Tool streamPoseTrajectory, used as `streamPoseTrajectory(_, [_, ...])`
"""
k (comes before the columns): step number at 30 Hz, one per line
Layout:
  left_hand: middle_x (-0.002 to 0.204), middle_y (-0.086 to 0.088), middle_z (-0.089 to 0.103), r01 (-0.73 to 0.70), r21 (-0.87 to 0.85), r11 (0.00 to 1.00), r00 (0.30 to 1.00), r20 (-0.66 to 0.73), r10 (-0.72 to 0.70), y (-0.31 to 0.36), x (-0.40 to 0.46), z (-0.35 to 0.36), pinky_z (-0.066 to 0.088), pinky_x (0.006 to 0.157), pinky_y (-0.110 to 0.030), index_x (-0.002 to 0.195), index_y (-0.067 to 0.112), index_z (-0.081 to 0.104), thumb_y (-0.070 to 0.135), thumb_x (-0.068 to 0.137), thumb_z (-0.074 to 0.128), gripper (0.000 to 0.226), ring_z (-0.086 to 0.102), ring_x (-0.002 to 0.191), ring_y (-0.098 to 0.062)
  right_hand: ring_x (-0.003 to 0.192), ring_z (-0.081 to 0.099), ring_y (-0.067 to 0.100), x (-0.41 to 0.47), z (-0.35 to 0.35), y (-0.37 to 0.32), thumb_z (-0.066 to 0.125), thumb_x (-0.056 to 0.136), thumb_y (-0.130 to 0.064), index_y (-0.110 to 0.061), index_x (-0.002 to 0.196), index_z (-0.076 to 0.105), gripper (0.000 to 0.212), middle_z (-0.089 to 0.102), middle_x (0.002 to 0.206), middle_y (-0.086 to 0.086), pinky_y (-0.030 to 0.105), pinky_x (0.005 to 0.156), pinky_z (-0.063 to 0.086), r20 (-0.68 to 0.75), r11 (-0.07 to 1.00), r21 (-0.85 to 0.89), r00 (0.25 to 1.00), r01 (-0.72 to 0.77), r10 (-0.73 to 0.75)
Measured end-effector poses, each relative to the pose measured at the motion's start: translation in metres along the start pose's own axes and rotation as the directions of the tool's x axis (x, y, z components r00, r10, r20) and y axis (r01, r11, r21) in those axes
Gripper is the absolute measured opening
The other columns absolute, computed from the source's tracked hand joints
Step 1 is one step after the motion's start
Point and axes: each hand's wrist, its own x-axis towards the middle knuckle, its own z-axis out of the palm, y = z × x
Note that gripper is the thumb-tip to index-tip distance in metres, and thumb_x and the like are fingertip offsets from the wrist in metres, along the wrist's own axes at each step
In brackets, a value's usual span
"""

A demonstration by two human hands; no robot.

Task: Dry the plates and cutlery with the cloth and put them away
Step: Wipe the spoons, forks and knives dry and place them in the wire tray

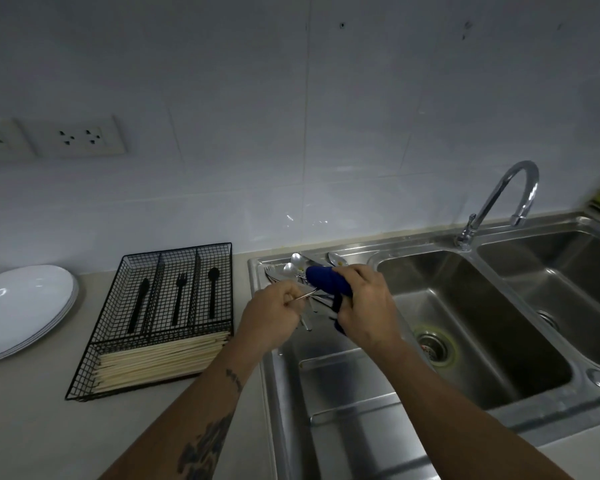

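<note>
While the left hand (278,311) pinches a thin steel handle (303,297), right hand (362,306) grips bunched blue cloth (326,280).

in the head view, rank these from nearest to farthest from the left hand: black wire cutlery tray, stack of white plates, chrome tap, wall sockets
From the left hand, which pinches a thin metal utensil handle:
1. Black wire cutlery tray, just to its left on the counter.
2. Stack of white plates, further left, past the tray.
3. Chrome tap and white wall sockets: both far, on opposite sides; too close to call.
</note>
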Motion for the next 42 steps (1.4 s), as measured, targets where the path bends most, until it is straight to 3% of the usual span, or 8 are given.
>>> streamPoseTrajectory(6, [0.072, 0.011, 0.057, 0.098, 0.053, 0.994, 0.982, -0.168, -0.088, -0.032, 0.012, -0.030, 0.030, 0.052, -0.022, 0.073, 0.021, 0.071, 0.011, 0.091, 0.057, 0.024, 0.051, 0.063, -0.008, 0.108, 0.053, 0.024, 0.022, 0.009, -0.013, 0.060, 0.081, -0.002, -0.022, 0.134, 0.056, 0.056, 0.057, 0.122, 0.002, 0.039, 0.092, 0.048, -0.021, 0.993, 0.056, 0.994, -0.106, 0.107])
streamPoseTrajectory(13, [0.060, -0.006, 0.053, 0.387, -0.347, 0.855, 0.842, -0.246, -0.481, -0.088, 0.041, -0.077, 0.033, 0.045, -0.024, 0.086, -0.004, 0.072, 0.014, 0.091, 0.055, 0.025, 0.045, 0.051, -0.017, 0.093, 0.061, 0.021, 0.042, 0.042, -0.029, 0.058, 0.078, 0.001, -0.027, 0.123, 0.062, 0.052, 0.064, 0.111, 0.001, 0.038, 0.083, 0.054, 0.086, 0.967, 0.237, 0.993, -0.094, 0.075])
streamPoseTrajectory(21, [0.060, -0.006, 0.054, 0.470, -0.181, 0.864, 0.834, -0.228, -0.502, -0.126, 0.081, -0.073, 0.037, 0.039, -0.020, 0.068, 0.002, 0.062, -0.002, 0.085, 0.055, 0.019, 0.048, 0.050, -0.014, 0.091, 0.060, 0.013, 0.039, 0.069, -0.020, 0.060, 0.079, 0.002, -0.030, 0.118, 0.065, 0.051, 0.066, 0.103, -0.007, 0.023, 0.076, 0.043, 0.241, 0.939, 0.283, 0.962, -0.193, 0.125])
streamPoseTrajectory(29, [0.065, -0.003, 0.055, 0.432, 0.097, 0.897, 0.879, -0.266, -0.394, -0.131, 0.096, -0.059, 0.036, 0.043, -0.019, 0.063, 0.010, 0.048, 0.000, 0.088, 0.053, 0.028, 0.050, 0.054, -0.010, 0.090, 0.060, 0.013, 0.040, 0.069, 0.002, 0.059, 0.075, 0.003, -0.031, 0.115, 0.066, 0.052, 0.067, 0.100, -0.008, 0.021, 0.076, 0.042, 0.238, 0.954, 0.229, 0.961, -0.194, 0.139])
streamPoseTrajectory(31, [0.076, -0.004, 0.060, 0.387, 0.150, 0.910, 0.897, -0.290, -0.334, -0.123, 0.093, -0.057, 0.044, 0.048, -0.021, 0.076, 0.012, 0.056, -0.002, 0.085, 0.055, 0.016, 0.057, 0.062, -0.014, 0.087, 0.059, 0.015, 0.039, 0.065, 0.010, 0.058, 0.074, 0.002, -0.030, 0.112, 0.066, 0.051, 0.066, 0.096, -0.007, 0.016, 0.070, 0.038, 0.235, 0.962, 0.194, 0.961, -0.193, 0.146])
streamPoseTrajectory(35, [0.108, -0.009, 0.068, 0.224, 0.167, 0.960, 0.944, -0.284, -0.171, -0.100, 0.094, -0.042, 0.056, 0.077, -0.031, 0.113, 0.010, 0.068, 0.002, 0.086, 0.054, 0.032, 0.064, 0.092, -0.021, 0.085, 0.060, 0.014, 0.033, 0.047, 0.022, 0.060, 0.074, 0.001, -0.030, 0.113, 0.067, 0.051, 0.067, 0.097, -0.006, 0.020, 0.071, 0.041, 0.206, 0.965, 0.164, 0.964, -0.204, 0.169])
streamPoseTrajectory(39, [0.102, 0.001, 0.068, 0.098, 0.180, 0.979, 0.977, -0.206, -0.060, -0.065, 0.099, -0.009, 0.050, 0.073, -0.022, 0.107, 0.016, 0.072, 0.005, 0.089, 0.053, 0.028, 0.062, 0.086, -0.013, 0.086, 0.061, 0.015, 0.031, 0.025, 0.043, 0.059, 0.077, 0.001, -0.037, 0.115, 0.066, 0.054, 0.067, 0.097, -0.007, 0.025, 0.073, 0.045, 0.233, 0.948, 0.181, 0.948, -0.263, 0.219])
streamPoseTrajectory(42, [0.100, 0.001, 0.071, 0.076, 0.135, 0.988, 0.988, -0.143, -0.057, -0.042, 0.110, 0.028, 0.056, 0.079, -0.027, 0.104, 0.017, 0.074, 0.006, 0.089, 0.055, 0.027, 0.066, 0.087, -0.014, 0.089, 0.062, 0.017, 0.033, 0.012, 0.069, 0.059, 0.077, -0.001, -0.037, 0.119, 0.064, 0.055, 0.069, 0.103, -0.005, 0.029, 0.078, 0.049, 0.240, 0.933, 0.183, 0.935, -0.309, 0.263])
